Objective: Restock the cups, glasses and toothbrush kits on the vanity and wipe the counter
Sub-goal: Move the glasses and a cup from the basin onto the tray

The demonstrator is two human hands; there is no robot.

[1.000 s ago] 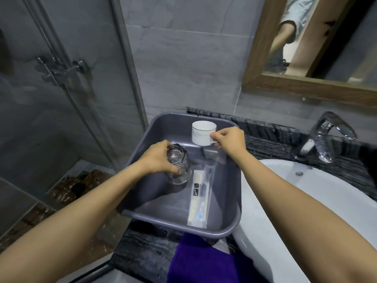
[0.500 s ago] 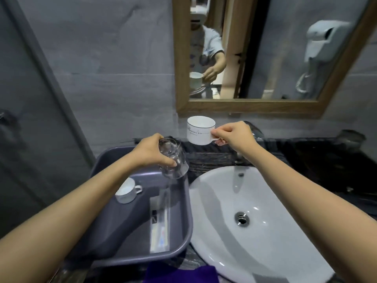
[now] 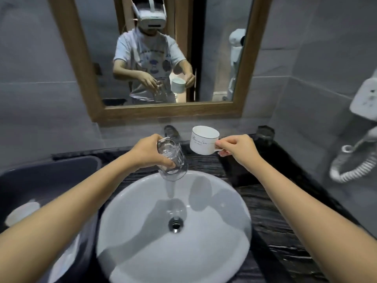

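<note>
My left hand (image 3: 148,153) grips a clear drinking glass (image 3: 172,163), tilted with its mouth down, above the far rim of the white basin (image 3: 214,252). My right hand (image 3: 237,149) pinches the handle of a white ceramic cup (image 3: 203,140) with a thin dark rim line, held upright over the dark marble counter (image 3: 271,217) behind the basin. A grey plastic tub (image 3: 61,170) stands at the left on the counter, and a second white cup (image 3: 21,213) lies blurred inside it.
A wood-framed mirror (image 3: 167,112) hangs on the grey tiled wall and reflects a person. The tap (image 3: 171,131) stands behind the glass. A dark holder (image 3: 265,132) sits at the back right of the counter. A wall hair dryer (image 3: 365,99) with coiled cord hangs at right.
Both hands have carried the glass and the cup out of the grey tub and rightwards over the basin. The view has swung right, so the tub now sits at the left edge.
</note>
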